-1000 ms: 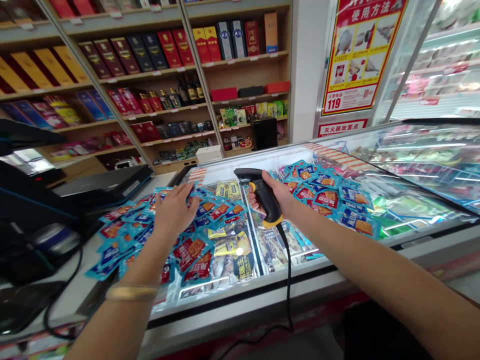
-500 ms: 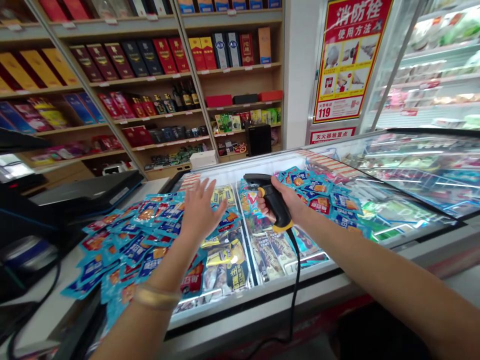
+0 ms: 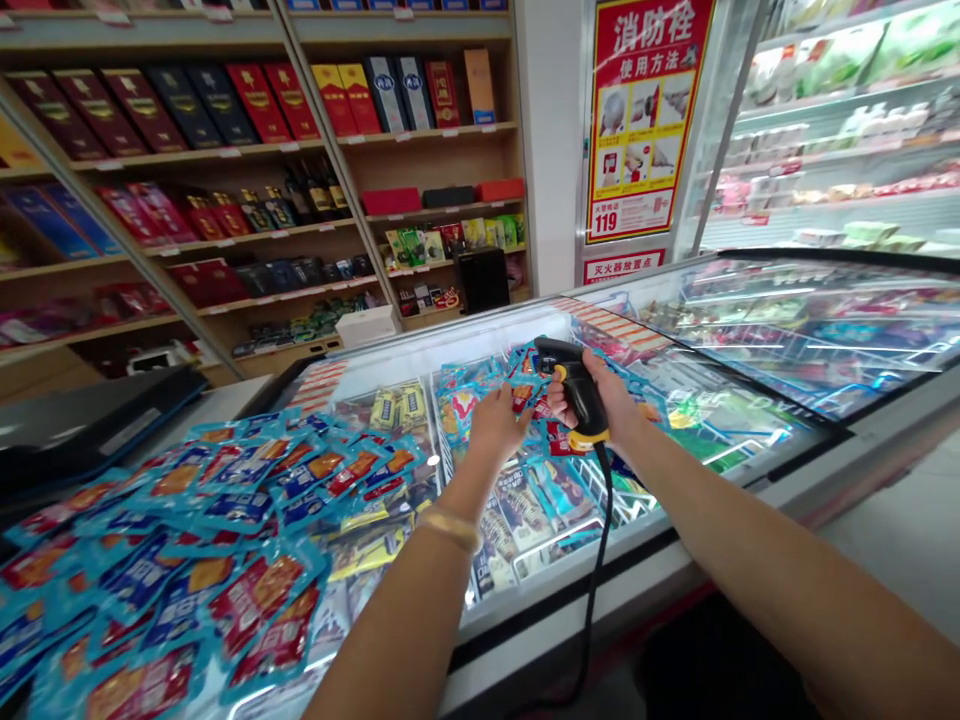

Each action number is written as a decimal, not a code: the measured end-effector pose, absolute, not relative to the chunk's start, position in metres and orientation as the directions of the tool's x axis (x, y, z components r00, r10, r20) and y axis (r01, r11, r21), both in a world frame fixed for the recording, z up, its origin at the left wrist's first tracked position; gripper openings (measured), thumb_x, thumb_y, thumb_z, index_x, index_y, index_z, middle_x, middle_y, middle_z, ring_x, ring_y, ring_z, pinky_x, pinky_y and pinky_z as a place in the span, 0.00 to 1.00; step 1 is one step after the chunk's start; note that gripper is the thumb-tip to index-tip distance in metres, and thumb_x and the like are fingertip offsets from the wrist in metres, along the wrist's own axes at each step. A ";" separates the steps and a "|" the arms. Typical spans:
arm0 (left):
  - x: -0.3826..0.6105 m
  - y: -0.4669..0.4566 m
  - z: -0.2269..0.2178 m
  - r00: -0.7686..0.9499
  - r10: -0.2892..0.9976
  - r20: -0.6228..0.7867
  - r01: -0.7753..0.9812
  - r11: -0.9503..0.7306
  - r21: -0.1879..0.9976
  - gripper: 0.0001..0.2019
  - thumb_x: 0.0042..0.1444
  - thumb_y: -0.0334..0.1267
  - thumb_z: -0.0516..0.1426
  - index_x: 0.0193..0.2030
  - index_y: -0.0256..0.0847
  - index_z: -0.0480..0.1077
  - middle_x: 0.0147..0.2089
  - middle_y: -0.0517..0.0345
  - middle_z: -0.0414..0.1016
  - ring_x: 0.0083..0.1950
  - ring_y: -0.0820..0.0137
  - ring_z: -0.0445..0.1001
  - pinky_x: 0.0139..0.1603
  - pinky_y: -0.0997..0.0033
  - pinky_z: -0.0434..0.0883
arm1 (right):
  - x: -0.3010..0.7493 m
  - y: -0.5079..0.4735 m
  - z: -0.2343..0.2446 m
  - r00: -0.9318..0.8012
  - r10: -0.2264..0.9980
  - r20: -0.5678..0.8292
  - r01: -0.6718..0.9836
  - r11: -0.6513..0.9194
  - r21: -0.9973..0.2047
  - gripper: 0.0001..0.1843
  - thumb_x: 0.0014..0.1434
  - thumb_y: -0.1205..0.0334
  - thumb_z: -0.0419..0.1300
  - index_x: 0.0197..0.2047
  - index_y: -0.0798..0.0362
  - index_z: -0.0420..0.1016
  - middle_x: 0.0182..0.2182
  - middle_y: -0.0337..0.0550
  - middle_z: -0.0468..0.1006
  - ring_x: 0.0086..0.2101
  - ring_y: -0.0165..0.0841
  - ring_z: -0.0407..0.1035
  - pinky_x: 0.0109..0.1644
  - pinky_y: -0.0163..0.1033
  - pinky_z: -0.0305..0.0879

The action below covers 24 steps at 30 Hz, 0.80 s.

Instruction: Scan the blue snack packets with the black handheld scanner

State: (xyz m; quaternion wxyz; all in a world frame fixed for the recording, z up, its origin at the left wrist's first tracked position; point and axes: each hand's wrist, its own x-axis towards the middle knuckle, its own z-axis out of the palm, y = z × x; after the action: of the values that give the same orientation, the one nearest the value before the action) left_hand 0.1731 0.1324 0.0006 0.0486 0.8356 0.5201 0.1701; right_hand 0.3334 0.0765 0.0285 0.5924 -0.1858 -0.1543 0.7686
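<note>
My right hand [image 3: 600,395] is wrapped round the grip of a black and yellow barcode scanner [image 3: 581,390], whose head points left and whose cable hangs down over the freezer edge. Just left of the scanner, my left hand [image 3: 499,425], with a gold bracelet on its wrist, has its fingers and thumb closed on a small blue-edged snack packet [image 3: 521,397]. More such packets lie behind and under the scanner, partly hidden by my hands. To the left, a large heap of blue-edged snack packets [image 3: 247,490] with red and dark blue labels spreads over the glass.
The chest freezer [image 3: 645,545] has a glass top, with wrapped ice creams [image 3: 517,505] beneath it. A dark flat device [image 3: 112,420] stands at the left. Shelves of boxes [image 3: 255,105] and bottles line the back wall. A red poster [image 3: 645,120] hangs beside a lit refrigerated display [image 3: 840,150].
My left hand has moved right, from open above the left heap to the packets by the scanner, where its fingers have closed. The view has turned left and down; the scanner stays in my right hand.
</note>
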 end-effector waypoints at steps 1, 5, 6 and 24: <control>0.171 0.131 0.002 0.403 0.884 0.237 0.854 -0.456 0.251 0.27 0.59 0.44 0.54 0.63 0.34 0.60 0.55 0.41 0.73 0.57 0.57 0.71 0.57 0.61 0.67 | 0.333 0.077 0.028 -0.235 0.967 -0.102 -0.853 -0.255 -0.455 0.27 0.65 0.40 0.44 0.35 0.56 0.66 0.23 0.43 0.67 0.24 0.29 0.65 0.25 0.32 0.67; 0.158 0.126 0.010 0.371 0.882 0.292 0.830 -0.456 0.322 0.22 0.58 0.35 0.51 0.59 0.40 0.67 0.49 0.46 0.77 0.50 0.59 0.75 0.51 0.62 0.70 | 0.333 0.077 0.030 -0.244 0.966 -0.079 -0.846 -0.252 -0.469 0.27 0.65 0.40 0.43 0.35 0.56 0.66 0.23 0.43 0.68 0.23 0.29 0.64 0.24 0.32 0.66; 0.156 0.126 0.012 0.335 0.887 0.318 0.817 -0.441 0.371 0.20 0.59 0.35 0.50 0.57 0.40 0.69 0.48 0.47 0.78 0.49 0.59 0.76 0.51 0.63 0.70 | 0.333 0.077 0.030 -0.241 0.968 -0.074 -0.845 -0.247 -0.474 0.27 0.65 0.39 0.43 0.35 0.56 0.66 0.23 0.43 0.68 0.23 0.29 0.64 0.24 0.32 0.66; 0.155 0.136 0.009 0.032 0.993 0.117 0.417 -0.120 0.901 0.20 0.56 0.39 0.52 0.53 0.33 0.69 0.21 0.65 0.69 0.18 0.73 0.69 0.22 0.75 0.70 | 0.327 0.077 0.025 -0.340 0.933 -0.120 -0.741 -0.344 -0.577 0.27 0.65 0.39 0.45 0.34 0.56 0.67 0.23 0.43 0.68 0.24 0.29 0.64 0.26 0.32 0.66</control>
State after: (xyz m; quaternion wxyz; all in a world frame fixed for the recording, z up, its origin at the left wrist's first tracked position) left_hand 0.1551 0.1357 0.0087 0.3519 0.6264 0.5624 0.4093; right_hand 0.3273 0.0766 0.0250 0.5302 -0.2215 -0.2164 0.7893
